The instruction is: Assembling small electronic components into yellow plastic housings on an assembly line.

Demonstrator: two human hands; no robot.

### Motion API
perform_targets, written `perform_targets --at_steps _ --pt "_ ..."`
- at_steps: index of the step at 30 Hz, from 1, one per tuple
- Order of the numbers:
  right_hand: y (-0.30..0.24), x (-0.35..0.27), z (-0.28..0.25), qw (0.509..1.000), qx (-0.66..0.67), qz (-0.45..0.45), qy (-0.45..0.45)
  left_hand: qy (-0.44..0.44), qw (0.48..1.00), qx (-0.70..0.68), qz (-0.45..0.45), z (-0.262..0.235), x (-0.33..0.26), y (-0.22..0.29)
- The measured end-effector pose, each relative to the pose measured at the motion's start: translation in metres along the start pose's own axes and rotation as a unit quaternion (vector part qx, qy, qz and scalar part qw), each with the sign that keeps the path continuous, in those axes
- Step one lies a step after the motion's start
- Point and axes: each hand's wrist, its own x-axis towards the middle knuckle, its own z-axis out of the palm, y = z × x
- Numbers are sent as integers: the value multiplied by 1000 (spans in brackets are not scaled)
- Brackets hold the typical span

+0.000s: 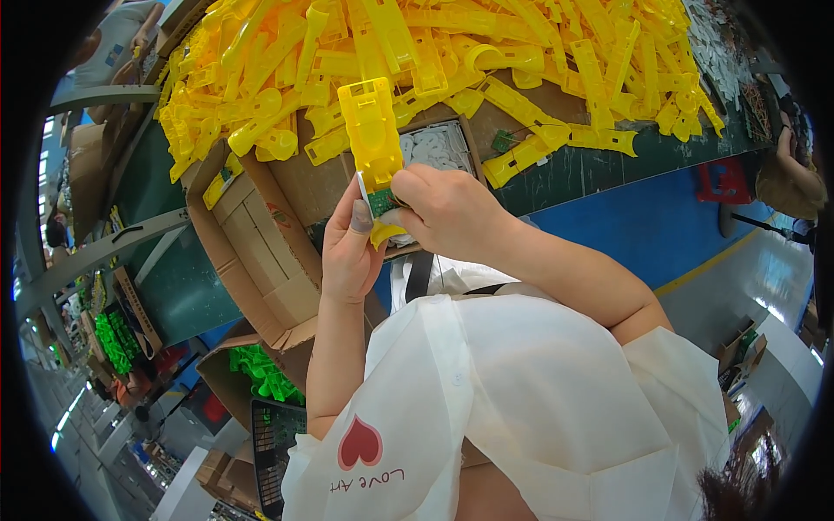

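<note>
left hand (347,252) + right hand (443,213) clamp one yellow housing (372,135) | one green board (380,202)

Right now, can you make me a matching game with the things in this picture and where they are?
Things:
1. yellow plastic piece
2. pile of yellow parts
3. green parts
4. red heart

Places:
A. in a cardboard box down by the floor
B. printed on the white apron
C. held up in both hands
D. heaped on the green table

Pairs: 1-C, 2-D, 3-A, 4-B
</note>
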Motion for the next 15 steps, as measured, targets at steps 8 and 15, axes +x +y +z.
perform_targets --at_steps 8,15 --pt "3 -1 0 1000 0 9 28 -1 1000 -22 20 8 7 1" --pt "-1 -3 2 1000 5 10 15 -25 999 -31 22 10 7 -4"
